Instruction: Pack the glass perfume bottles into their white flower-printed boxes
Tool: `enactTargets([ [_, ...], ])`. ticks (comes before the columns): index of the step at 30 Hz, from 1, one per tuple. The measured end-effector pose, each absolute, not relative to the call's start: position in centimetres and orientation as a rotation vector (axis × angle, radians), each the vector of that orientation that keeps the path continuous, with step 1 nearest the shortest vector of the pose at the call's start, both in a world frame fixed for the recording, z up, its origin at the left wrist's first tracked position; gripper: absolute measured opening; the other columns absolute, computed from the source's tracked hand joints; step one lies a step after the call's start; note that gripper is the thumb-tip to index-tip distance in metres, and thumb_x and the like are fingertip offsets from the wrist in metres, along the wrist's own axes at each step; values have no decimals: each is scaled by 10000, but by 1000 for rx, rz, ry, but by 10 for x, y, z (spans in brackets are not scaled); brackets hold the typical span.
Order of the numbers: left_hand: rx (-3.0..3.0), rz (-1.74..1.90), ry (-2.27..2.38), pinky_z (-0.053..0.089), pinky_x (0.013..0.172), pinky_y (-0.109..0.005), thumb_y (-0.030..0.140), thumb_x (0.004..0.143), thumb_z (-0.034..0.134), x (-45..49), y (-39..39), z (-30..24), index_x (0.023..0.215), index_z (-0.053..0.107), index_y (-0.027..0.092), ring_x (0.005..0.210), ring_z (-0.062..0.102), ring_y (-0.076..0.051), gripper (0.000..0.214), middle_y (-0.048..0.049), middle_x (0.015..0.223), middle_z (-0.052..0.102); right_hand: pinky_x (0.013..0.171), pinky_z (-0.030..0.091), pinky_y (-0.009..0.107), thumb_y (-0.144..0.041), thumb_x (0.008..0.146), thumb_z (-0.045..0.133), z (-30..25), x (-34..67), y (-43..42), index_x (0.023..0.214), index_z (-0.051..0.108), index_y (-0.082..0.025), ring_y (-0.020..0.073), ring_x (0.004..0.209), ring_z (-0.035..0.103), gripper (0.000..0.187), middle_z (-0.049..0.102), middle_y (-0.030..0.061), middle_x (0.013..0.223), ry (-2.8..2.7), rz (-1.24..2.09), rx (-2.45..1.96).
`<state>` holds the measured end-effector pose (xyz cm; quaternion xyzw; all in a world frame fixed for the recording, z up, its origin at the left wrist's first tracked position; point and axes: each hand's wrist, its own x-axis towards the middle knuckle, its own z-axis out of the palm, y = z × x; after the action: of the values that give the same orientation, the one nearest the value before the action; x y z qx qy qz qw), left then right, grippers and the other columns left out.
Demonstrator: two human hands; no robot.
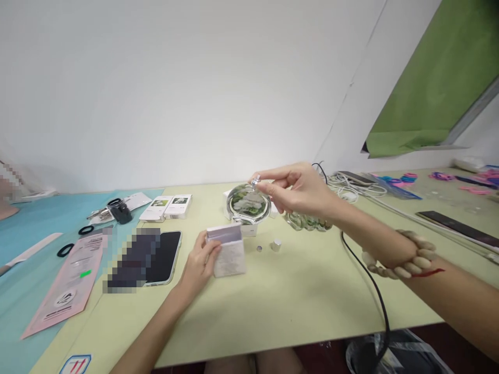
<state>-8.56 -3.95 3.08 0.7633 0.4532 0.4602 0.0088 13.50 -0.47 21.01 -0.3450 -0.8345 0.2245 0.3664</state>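
Note:
My right hand (300, 192), wearing a beaded bracelet (409, 257), pinches a round clear glass perfume bottle (249, 201) by its silver neck. The bottle hangs upright above the table, with a green and white picture showing through it. In my left hand (200, 259) is a small white box (230, 257), its top end open toward the bottle. The bottle is apart from the box, up and to its right. A silver cap (276, 244) and a small metal ring (259, 249) lie on the table. More glass bottles (306, 222) are partly hidden behind my right hand.
Two white boxes (178, 206) lie at the back left near a dark jar (119, 211). A phone (166, 257) and a pink packet (72, 283) are on the left. White cables (360, 189) and a black cable (368, 278) run along the right.

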Motion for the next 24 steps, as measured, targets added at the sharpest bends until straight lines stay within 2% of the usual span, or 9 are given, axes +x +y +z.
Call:
enactTargets([
  [3,2237,1620,1674,450,770,-290,225,873,411,-94,-34,32,873,574,171,905,524,-161,171,-88,1050,483,355,269,182,-351,819,522,194,142,-6,943,671,-128,62,325,389,295,486,-40,375,-2296,583,-851],
  [7,2279,1641,1744,463,778,-281,237,867,426,-99,-31,31,841,607,164,924,548,-153,197,-96,1204,433,397,240,177,-301,822,515,139,145,-9,851,693,-144,41,354,307,239,431,-54,378,-2510,457,-739],
  [10,2387,1483,1816,473,616,-214,265,863,435,-97,-36,33,790,608,170,962,549,-164,210,-78,1218,441,421,227,173,-300,816,523,104,146,-10,852,692,-163,42,382,282,220,408,-61,381,-2559,409,-796],
  [12,2424,1364,1900,422,479,-175,293,857,447,-96,-40,36,757,607,175,910,570,-155,223,-65,1245,437,434,222,173,-293,824,509,90,146,-10,873,685,-177,44,387,285,217,416,-63,389,-2586,410,-823],
  [15,2464,1297,1991,396,430,-174,316,849,465,-95,-44,41,746,623,186,855,590,-152,229,-58,1285,420,455,228,180,-274,826,505,81,145,-9,904,679,-188,46,390,298,209,440,-63,400,-2628,394,-799],
  [17,2510,1336,1988,454,510,-198,306,839,485,-94,-45,42,762,638,197,937,579,-182,204,-57,1312,399,461,226,186,-274,829,505,79,144,-8,904,681,-190,49,395,308,209,458,-57,405,-2647,382,-784],
  [19,2553,1432,1948,503,671,-256,280,821,519,-93,-46,42,791,651,214,1047,537,-214,151,-53,1333,379,465,232,189,-307,840,500,79,145,-5,917,681,-200,55,399,338,224,479,-51,406,-2654,403,-801],
  [21,2575,1549,1882,482,827,-328,248,797,555,-91,-47,42,836,657,234,1129,484,-236,110,-48,1340,368,486,277,184,-375,848,494,83,149,-2,1011,654,-218,64,411,411,276,518,-49,419,-2669,548,-852],
  [24,2572,1687,1776,455,889,-348,205,770,587,-90,-47,41,902,648,249,1159,457,-233,152,-54,1317,382,556,359,191,-438,876,428,92,160,7,1200,533,-257,72,445,513,385,633,-35,575,-2653,757,-982],
])
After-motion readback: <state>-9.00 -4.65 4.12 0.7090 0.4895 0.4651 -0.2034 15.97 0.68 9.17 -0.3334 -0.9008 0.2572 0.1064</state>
